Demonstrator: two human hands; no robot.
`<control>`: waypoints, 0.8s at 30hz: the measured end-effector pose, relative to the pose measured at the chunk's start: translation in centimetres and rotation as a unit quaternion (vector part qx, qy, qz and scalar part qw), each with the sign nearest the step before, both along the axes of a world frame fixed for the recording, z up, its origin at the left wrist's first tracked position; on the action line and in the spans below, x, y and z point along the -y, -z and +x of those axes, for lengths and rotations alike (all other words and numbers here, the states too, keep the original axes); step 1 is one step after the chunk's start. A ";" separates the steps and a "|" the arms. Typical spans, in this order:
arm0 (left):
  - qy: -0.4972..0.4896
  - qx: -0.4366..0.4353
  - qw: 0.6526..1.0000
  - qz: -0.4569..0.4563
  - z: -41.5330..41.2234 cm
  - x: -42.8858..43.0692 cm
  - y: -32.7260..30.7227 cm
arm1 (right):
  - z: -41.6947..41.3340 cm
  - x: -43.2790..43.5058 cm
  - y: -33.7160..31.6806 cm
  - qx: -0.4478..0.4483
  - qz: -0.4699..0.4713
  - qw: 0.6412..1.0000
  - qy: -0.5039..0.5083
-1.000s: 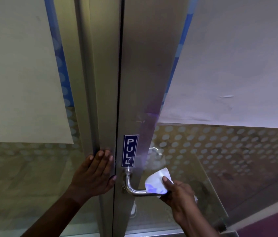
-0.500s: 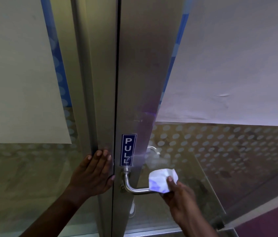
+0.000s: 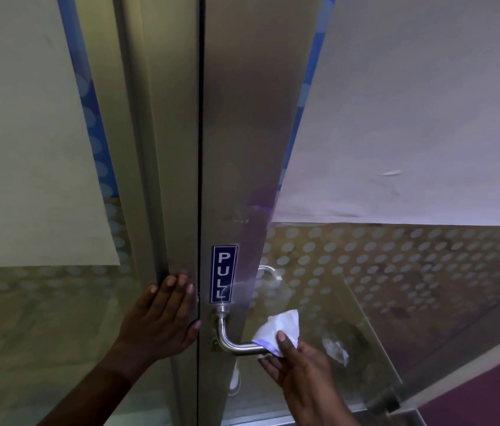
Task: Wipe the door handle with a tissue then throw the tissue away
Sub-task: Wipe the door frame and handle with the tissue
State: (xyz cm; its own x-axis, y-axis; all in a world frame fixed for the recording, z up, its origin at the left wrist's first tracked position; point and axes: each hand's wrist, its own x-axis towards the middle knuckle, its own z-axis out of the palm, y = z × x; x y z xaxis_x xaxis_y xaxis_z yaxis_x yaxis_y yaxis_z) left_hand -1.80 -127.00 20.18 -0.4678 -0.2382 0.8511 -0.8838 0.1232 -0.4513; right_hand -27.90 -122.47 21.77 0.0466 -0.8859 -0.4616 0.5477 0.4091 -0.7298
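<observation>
A steel lever door handle [image 3: 232, 342] juts from the metal door stile [image 3: 242, 149] just below a blue PULL sticker [image 3: 223, 273]. My right hand [image 3: 299, 368] holds a white tissue [image 3: 279, 332] wrapped around the outer end of the lever, thumb on top and fingers underneath. My left hand [image 3: 162, 321] lies flat with fingers spread against the neighbouring frame post, left of the handle, holding nothing.
The glass door panel [image 3: 396, 272] to the right has a dotted film and a large white sheet [image 3: 411, 103] over its upper part. A similar sheet [image 3: 21, 133] covers the left pane. A purple floor [image 3: 488, 395] shows at the bottom right.
My right hand slid the tissue outward along the lever, then back over its end with the tissue lifted higher. The left hand stayed pressed on the frame.
</observation>
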 end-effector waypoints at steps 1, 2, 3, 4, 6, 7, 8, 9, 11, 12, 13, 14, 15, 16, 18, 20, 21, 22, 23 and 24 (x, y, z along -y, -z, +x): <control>-0.001 0.000 1.000 -0.002 0.0 0.0 0.1 | 0.5 -0.4 0.3 0.012 0.004 1.000 0.000; -0.002 0.000 1.000 -0.002 0.0 0.0 0.2 | 1.0 -0.7 0.5 0.024 0.007 1.000 0.000; -0.002 0.000 1.000 -0.002 0.0 0.1 0.2 | 1.4 -1.0 0.7 0.035 0.008 0.999 0.001; -0.002 0.000 1.000 -0.002 0.0 0.1 0.2 | 1.9 -1.3 0.9 0.046 0.006 0.999 0.002; -0.004 0.001 1.000 -0.001 0.0 0.1 0.2 | 2.7 -1.5 1.1 0.069 -0.002 0.998 0.005; -0.004 0.002 1.000 -0.001 0.0 0.1 0.2 | 3.2 -1.5 1.1 0.079 -0.006 0.997 0.006; -0.004 0.003 1.000 0.000 0.0 0.0 0.2 | 3.6 -1.4 1.1 0.087 -0.012 0.996 0.008; -0.004 0.003 1.000 0.001 0.0 0.0 0.1 | 4.1 -1.4 1.0 0.093 -0.021 0.995 0.009; -0.006 0.002 1.000 0.001 0.0 0.0 0.0 | 4.7 -1.3 0.6 0.104 -0.045 0.994 0.001; -0.006 0.002 1.000 0.001 -0.1 0.0 0.0 | 5.0 -1.4 0.4 0.106 -0.052 0.993 -0.005; -0.005 0.001 1.000 0.002 -0.1 0.0 -0.1 | 5.2 -1.4 0.4 0.107 -0.054 0.993 -0.010; -0.004 0.001 1.000 0.003 -0.1 -0.1 -0.1 | 5.5 -1.4 0.4 0.106 -0.051 0.993 -0.012; -0.004 0.000 1.000 0.004 -0.1 -0.1 0.0 | 5.8 -1.5 0.5 0.108 -0.045 0.993 -0.014; -0.004 -0.001 1.000 0.005 -0.1 -0.1 0.0 | 6.1 -1.5 0.5 0.117 -0.039 0.992 -0.017; -0.006 -0.003 1.000 0.006 -0.1 -0.1 0.1 | 6.8 -1.7 0.4 0.148 -0.036 0.988 -0.023; -0.006 -0.003 1.000 0.010 0.0 -0.1 0.1 | 7.3 -1.7 0.2 0.176 -0.037 0.983 -0.024; -0.005 -0.004 1.000 0.012 -0.1 -0.2 0.0 | 7.4 -1.7 0.2 0.186 -0.036 0.982 -0.024; -0.004 -0.004 1.000 0.013 -0.1 -0.2 0.0 | 7.5 -1.6 0.2 0.192 -0.033 0.981 -0.023; -0.004 -0.005 1.000 0.013 -0.1 -0.2 -0.1 | 7.5 -1.6 0.3 0.196 -0.031 0.980 -0.020; -0.003 -0.005 1.000 0.012 -0.1 -0.2 -0.1 | 7.5 -1.6 0.2 0.196 -0.027 0.980 -0.016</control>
